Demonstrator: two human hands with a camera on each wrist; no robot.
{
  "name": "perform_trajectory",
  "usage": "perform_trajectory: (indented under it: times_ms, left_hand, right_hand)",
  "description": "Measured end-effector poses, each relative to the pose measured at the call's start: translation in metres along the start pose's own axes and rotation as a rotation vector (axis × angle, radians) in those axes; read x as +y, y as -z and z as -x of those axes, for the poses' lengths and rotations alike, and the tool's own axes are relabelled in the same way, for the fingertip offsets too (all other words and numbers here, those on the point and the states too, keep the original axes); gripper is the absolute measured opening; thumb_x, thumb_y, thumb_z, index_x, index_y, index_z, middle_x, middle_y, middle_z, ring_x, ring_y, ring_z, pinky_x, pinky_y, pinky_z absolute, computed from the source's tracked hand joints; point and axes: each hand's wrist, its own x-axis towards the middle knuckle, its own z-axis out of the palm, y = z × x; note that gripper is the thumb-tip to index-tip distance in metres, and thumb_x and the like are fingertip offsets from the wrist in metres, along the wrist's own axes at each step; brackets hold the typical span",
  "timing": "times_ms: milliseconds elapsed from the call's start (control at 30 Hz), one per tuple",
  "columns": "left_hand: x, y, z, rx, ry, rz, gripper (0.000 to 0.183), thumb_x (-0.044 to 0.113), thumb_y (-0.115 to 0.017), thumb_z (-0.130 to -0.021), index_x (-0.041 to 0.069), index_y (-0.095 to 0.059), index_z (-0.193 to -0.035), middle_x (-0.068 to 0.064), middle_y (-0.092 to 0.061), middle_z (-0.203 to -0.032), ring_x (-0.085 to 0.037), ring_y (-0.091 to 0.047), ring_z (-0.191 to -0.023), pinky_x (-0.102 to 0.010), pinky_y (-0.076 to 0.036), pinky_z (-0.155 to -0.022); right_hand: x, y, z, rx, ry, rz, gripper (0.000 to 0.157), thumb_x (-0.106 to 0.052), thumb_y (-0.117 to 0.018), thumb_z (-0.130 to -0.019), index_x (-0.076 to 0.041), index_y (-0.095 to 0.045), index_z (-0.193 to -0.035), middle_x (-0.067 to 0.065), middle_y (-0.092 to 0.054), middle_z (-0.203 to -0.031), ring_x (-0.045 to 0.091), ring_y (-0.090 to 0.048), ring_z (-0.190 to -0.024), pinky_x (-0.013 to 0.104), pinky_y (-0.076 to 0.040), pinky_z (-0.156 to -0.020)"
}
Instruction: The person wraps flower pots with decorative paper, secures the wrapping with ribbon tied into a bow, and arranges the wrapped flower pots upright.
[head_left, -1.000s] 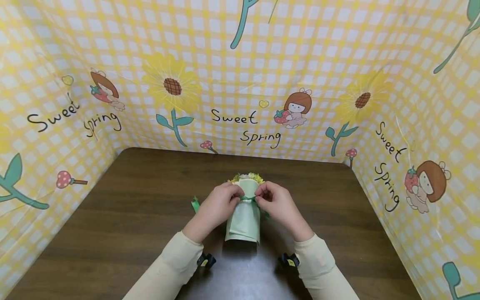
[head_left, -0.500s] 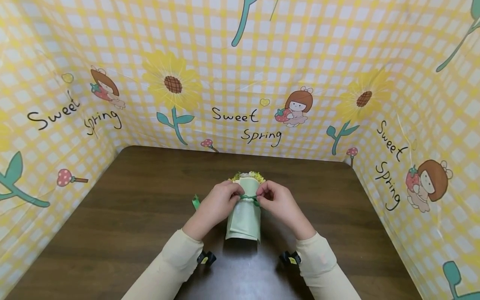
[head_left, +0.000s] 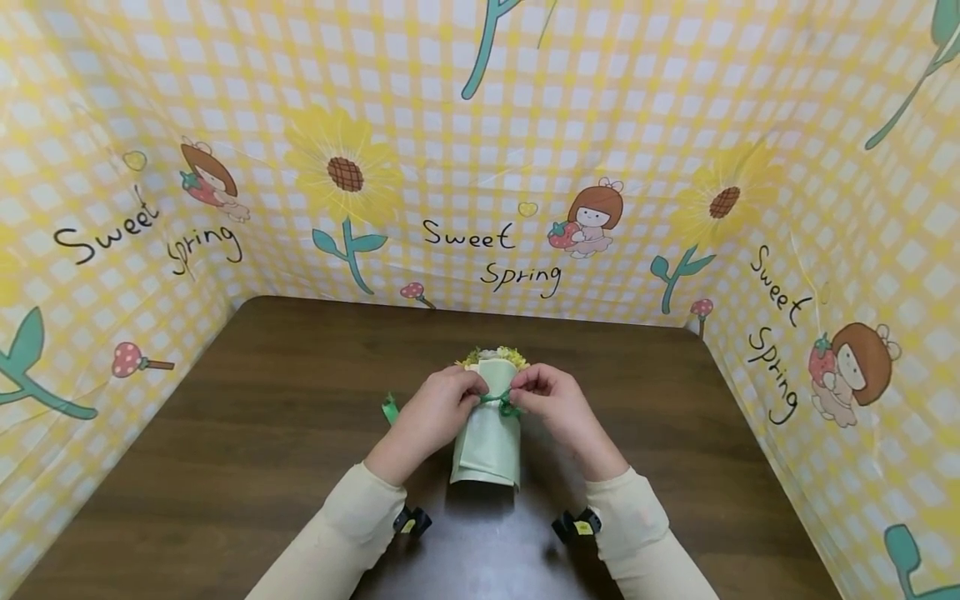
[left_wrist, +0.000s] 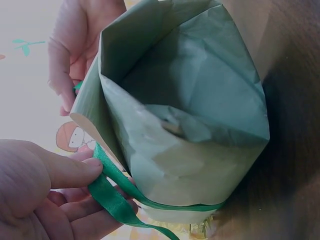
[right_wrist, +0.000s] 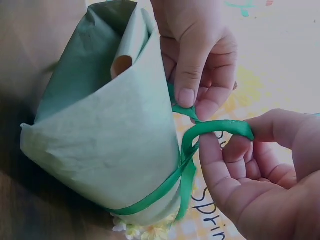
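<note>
A bouquet in pale green wrapping paper (head_left: 487, 450) lies on the table, its flowers (head_left: 512, 357) at the far end. Green ribbon (head_left: 491, 398) runs around the wrap and crosses at its upper side. My left hand (head_left: 433, 417) pinches one part of the ribbon between thumb and fingers; the left wrist view shows this ribbon (left_wrist: 114, 200) against the fingers. On the other side, my right hand (head_left: 562, 412) pinches a bent length of ribbon (right_wrist: 220, 127). The wrap's open lower end (left_wrist: 185, 75) faces the wrist cameras. The bouquet's underside is hidden.
The dark brown wooden table (head_left: 315, 367) is enclosed by yellow checked cloth (head_left: 465, 150) at the back and both sides. A loose ribbon end (head_left: 390, 408) sticks out left of my left hand. Black wrist cameras (head_left: 576, 527) sit at both sleeves.
The ribbon by my right fingers has gone from a short stretch to a small bunched loop over the wrap. My right fingers have shifted slightly; my left hand stays almost still.
</note>
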Motion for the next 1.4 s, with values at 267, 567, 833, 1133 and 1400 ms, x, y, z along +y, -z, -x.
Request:
perform_trajectory:
  times_ms: [267, 567, 833, 1133, 1400]
  left_hand:
    - [-0.001, 0.000, 0.000, 0.006, 0.001, -0.008, 0.010, 0.007, -0.069, -0.098, 0.013, -0.075, -0.103, -0.002, -0.067, -0.102, -0.016, -0.065, -0.093, -0.036, -0.057, -0.083]
    - [-0.002, 0.000, 0.001, 0.011, 0.000, -0.011, 0.010, 0.007, -0.069, -0.097, 0.013, -0.075, -0.102, -0.001, -0.067, -0.102, -0.016, -0.065, -0.094, -0.036, -0.057, -0.083]
    - [0.000, 0.000, 0.001, 0.009, 0.007, -0.006, 0.010, 0.007, -0.069, -0.097, 0.014, -0.075, -0.102, -0.002, -0.068, -0.103, -0.018, -0.065, -0.095, -0.037, -0.057, -0.084]
    - [-0.001, -0.001, 0.000, 0.013, -0.010, -0.005, 0.011, 0.006, -0.069, -0.097, 0.013, -0.075, -0.102, -0.002, -0.068, -0.102, -0.018, -0.066, -0.095, -0.036, -0.056, -0.084]
    - [-0.001, 0.000, 0.000, 0.012, -0.005, -0.005, 0.011, 0.005, -0.069, -0.097, 0.013, -0.075, -0.101, -0.002, -0.068, -0.102, -0.018, -0.066, -0.095, -0.036, -0.056, -0.084]
  right_hand:
    - [-0.003, 0.002, 0.002, -0.043, -0.053, 0.037, 0.017, -0.003, -0.067, -0.095, 0.004, -0.064, -0.110, 0.004, -0.061, -0.092, 0.016, -0.055, -0.079, 0.025, -0.047, -0.062]
    - [-0.004, 0.012, 0.005, -0.126, 0.015, 0.188, 0.017, -0.004, -0.065, -0.095, 0.003, -0.065, -0.110, 0.010, -0.065, -0.098, 0.017, -0.057, -0.083, 0.027, -0.050, -0.070]
    - [-0.007, 0.015, 0.007, -0.139, 0.039, 0.316, 0.014, -0.006, -0.065, -0.096, -0.004, -0.068, -0.109, 0.006, -0.066, -0.095, 0.020, -0.060, -0.083, 0.031, -0.051, -0.076]
    - [-0.011, 0.017, 0.010, -0.143, 0.062, 0.436, 0.013, -0.009, -0.066, -0.096, -0.009, -0.069, -0.109, 0.004, -0.068, -0.094, 0.018, -0.063, -0.082, 0.033, -0.051, -0.077]
    - [-0.011, 0.020, 0.010, -0.193, 0.120, 0.527, 0.011, -0.010, -0.067, -0.097, -0.011, -0.069, -0.108, 0.000, -0.068, -0.094, 0.018, -0.063, -0.083, 0.032, -0.054, -0.075]
